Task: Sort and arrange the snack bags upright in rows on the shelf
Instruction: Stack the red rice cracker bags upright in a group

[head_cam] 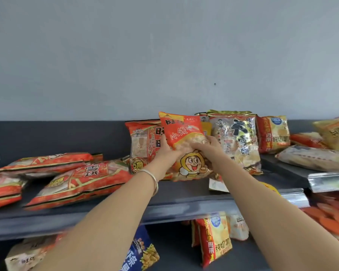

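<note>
Head view: both hands were raised to the upper shelf (184, 194) and held one orange bag (181, 132) between them.
Left hand (165, 151): its fingers were curled round the left edge of the orange bag, near the middle. A bracelet (153, 178) sat on the wrist.
Right hand (205, 146): it gripped the right edge at about the same height, with the fingers bent over the front of the bag.
Orange bag: it stood almost upright, with the top tilted a little to the left. Its bottom edge was at the shelf or just above it; I could not tell if it touched.
Behind it: a red bag (143, 141) and a gold bag (237, 137) stood side by side against the back panel, and the orange bag was in front of both.
Yellow bag (272, 133): upright, just to the right of the gold bag.
Flat bags (82, 178): several red ones lay flat and overlapping on the left part of the shelf, not yet arranged.
Step in hand: it looked like setting the orange bag upright in front of the standing row.
Next move: probably to straighten the tilt, put the bottom flat on the shelf, and loosen both hands slowly so the bag leans back and does not slide forward. After that the flat bags on the left were waiting.
</note>
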A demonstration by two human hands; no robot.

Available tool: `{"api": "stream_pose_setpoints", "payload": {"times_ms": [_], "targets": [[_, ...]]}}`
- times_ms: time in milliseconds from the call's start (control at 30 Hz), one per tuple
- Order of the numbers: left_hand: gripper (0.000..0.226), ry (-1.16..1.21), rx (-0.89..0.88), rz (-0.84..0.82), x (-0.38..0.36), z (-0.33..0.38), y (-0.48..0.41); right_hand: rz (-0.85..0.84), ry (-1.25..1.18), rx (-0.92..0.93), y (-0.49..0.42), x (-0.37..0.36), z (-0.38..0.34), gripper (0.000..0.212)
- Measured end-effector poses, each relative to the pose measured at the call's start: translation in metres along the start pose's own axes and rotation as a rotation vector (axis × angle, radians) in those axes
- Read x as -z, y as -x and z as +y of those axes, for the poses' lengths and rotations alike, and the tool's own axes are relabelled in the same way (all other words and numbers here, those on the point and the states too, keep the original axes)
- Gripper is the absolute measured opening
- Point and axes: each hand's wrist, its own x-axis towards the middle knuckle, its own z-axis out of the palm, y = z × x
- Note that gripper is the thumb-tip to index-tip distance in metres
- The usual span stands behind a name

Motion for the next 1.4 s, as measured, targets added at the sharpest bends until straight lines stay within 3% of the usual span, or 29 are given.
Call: {"api": "stream_pose_setpoints", "payload": {"times_ms": [100, 233, 333, 467, 633, 867, 1000, 1167, 1400], "targets": [[0.099, -0.210, -0.083, -0.113, -0.029, -0.006, 0.001, 0.135, 0.176, -0.038, 0.003, 0.021, 0.012, 0.087], [0.075, -0.954, -0.142, -0.321, -0.045, -0.035, -0.007, -0.022, 0.636, -0.131, 0.006, 0.017, 0.038, 0.069], [0.062, -0.926, -0.119, -0.459, -0.049, -0.051, -0.005, -0.076, 0.917, -0.197, 0.004, 0.011, 0.051, 0.078], [0.058, -0.986, -0.153, -0.388, -0.046, -0.056, -0.006, -0.027, 1.084, -0.122, 0.012, 0.014, 0.041, 0.055], [0.045, -1.050, -0.199, -0.223, -0.014, -0.041, -0.005, 0.038, 1.074, 0.243, 0.014, -0.003, 0.025, 0.038], [0.036, -1.143, -0.183, 0.068, 0.080, -0.038, 0.008, -0.171, 0.851, 0.546, 0.018, -0.087, -0.001, 0.031], [0.033, -1.183, -0.148, 0.195, 0.148, -0.049, 0.011, -0.376, 0.776, 0.603, 0.019, -0.147, -0.017, 0.033], [0.035, -1.244, -0.090, 0.294, 0.228, -0.062, 0.007, -0.507, 0.803, 0.650, 0.014, -0.223, -0.038, 0.038], [0.047, -1.333, 0.095, 0.186, 0.329, -0.088, -0.020, -0.594, 0.950, 0.449, -0.022, -0.319, -0.054, 0.049]]}}
